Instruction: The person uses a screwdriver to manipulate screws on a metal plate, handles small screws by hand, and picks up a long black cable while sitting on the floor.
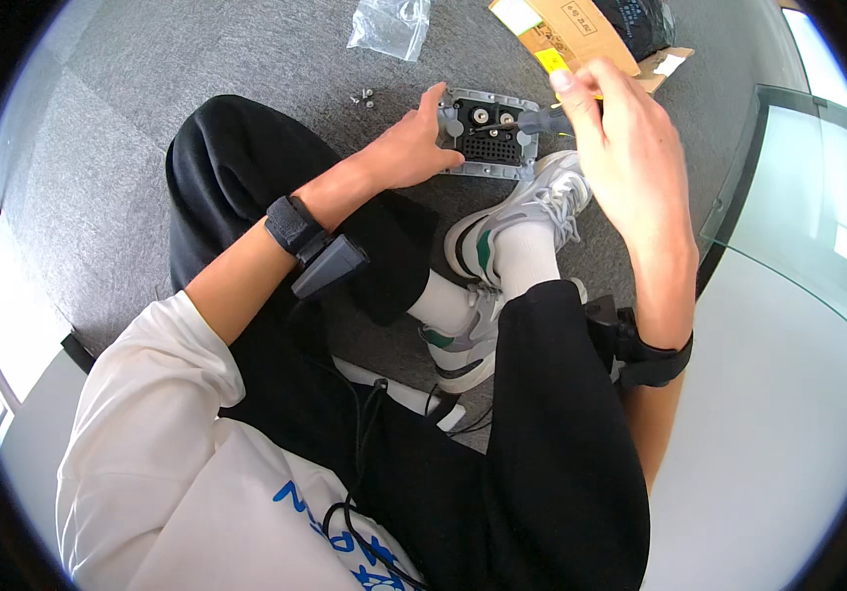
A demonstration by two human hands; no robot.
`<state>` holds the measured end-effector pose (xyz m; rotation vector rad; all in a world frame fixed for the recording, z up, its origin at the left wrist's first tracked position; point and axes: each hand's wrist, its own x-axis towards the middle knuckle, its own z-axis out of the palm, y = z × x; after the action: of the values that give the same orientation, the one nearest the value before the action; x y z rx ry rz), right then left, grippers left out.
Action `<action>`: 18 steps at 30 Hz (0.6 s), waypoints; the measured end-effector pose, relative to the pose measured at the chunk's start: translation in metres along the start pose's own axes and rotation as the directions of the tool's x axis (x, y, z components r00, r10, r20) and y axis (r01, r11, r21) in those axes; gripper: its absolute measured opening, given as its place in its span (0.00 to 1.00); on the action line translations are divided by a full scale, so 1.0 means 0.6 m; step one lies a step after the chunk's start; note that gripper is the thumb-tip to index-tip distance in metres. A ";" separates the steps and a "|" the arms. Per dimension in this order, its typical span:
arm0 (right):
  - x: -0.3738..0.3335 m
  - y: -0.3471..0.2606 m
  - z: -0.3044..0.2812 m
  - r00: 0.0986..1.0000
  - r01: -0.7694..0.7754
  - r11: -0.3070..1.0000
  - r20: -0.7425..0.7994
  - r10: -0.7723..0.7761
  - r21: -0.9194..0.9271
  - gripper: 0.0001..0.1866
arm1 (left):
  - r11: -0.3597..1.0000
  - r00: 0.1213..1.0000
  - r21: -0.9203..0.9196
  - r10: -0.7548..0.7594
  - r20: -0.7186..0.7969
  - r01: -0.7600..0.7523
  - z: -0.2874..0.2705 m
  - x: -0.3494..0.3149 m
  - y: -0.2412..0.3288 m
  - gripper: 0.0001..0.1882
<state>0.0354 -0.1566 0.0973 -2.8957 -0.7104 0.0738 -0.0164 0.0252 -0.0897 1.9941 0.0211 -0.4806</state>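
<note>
My left hand [408, 150] grips the left side of a grey metal housing [487, 170], thumb at its lower edge and fingers at the upper corner. The housing lies on the carpet, its black inside with round silvery parts facing up. A screwdriver [542, 122] with a grey and black handle slants over it, its shaft pointing left into the housing. My right hand [632, 148] is closed about the handle's right end, thumb and forefinger raised; part of the handle is hidden behind it. Several small screws [366, 98] lie loose left of the housing.
A clear plastic bag [390, 28] lies on the carpet [236, 59] beyond the screws. At the far right is an opened cardboard box [581, 34] beside a black bag [638, 22]. My shoes [532, 202] are close below the housing. A glass-edged white surface [798, 187] stands at right.
</note>
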 end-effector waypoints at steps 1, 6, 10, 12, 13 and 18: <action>-0.002 -0.002 -0.001 1.000 0.000 1.000 0.000 0.000 0.003 0.17 | 1.000 1.000 -0.015 0.019 0.002 -0.019 -0.003 -0.002 0.000 0.52; 0.002 -0.008 0.002 0.955 0.297 0.938 -0.061 -0.290 0.178 0.17 | 0.998 0.999 -0.055 -0.040 0.016 0.041 -0.009 0.010 -0.015 0.50; 0.019 -0.032 -0.014 0.955 0.296 0.954 0.002 -0.296 0.039 0.17 | 0.999 1.000 -0.048 -0.002 0.000 0.002 -0.007 0.008 -0.017 0.49; 0.023 -0.029 -0.024 0.944 0.322 0.909 0.018 -0.329 -0.265 0.17 | 0.999 1.000 -0.038 0.021 0.008 -0.020 -0.002 0.006 -0.002 0.49; 0.030 -0.024 -0.021 0.947 0.314 0.911 0.021 -0.320 -0.269 0.17 | 0.999 1.000 -0.017 0.028 -0.002 -0.028 -0.002 0.006 -0.001 0.49; 0.057 -0.049 -0.033 0.968 0.246 0.951 0.098 -0.232 -0.186 0.21 | 1.000 1.000 -0.022 0.015 0.004 -0.015 -0.018 0.010 -0.013 0.48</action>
<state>0.0541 -0.1178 0.1214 -2.9760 -1.1380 0.0879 -0.0094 0.0371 -0.0943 1.9708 0.0095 -0.4728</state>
